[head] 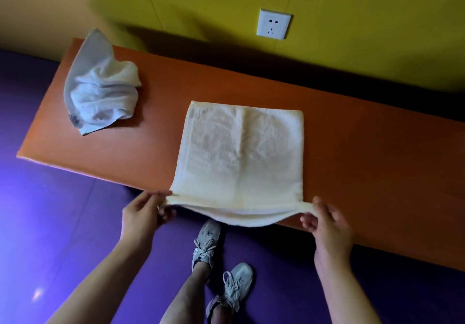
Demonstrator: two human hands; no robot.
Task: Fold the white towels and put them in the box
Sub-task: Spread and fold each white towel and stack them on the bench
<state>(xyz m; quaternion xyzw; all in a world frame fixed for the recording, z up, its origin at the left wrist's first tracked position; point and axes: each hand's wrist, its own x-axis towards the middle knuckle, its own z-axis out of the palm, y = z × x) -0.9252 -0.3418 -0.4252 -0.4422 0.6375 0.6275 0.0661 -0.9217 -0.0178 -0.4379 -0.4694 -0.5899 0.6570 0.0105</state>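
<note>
A person stands at a long orange desk (352, 152), pinching the two near corners of a cream-white towel (239, 152) that lies flat across the middle of the desk, its near edge lifted just past the desk's front rim. The left hand (143, 213) grips the near-left corner between thumb and fingers; the right hand (324, 218) holds the near-right corner the same way, so each grip is closed on cloth. The towel looks already doubled: a second layer sags beneath the raised edge, and a faint crease runs down its centre from far edge to near. Its pile is thick and its outline close to square, with the far edge lying straight and parallel to the yellow wall. By this view the folding of this towel is partway through, with at least one more fold likely to come. A second towel (100, 84), paler and bluish-white, sits crumpled in a loose heap at the desk's far left end, well apart from the first and not yet folded. No box is in sight, so nothing appears to have been packed.
</note>
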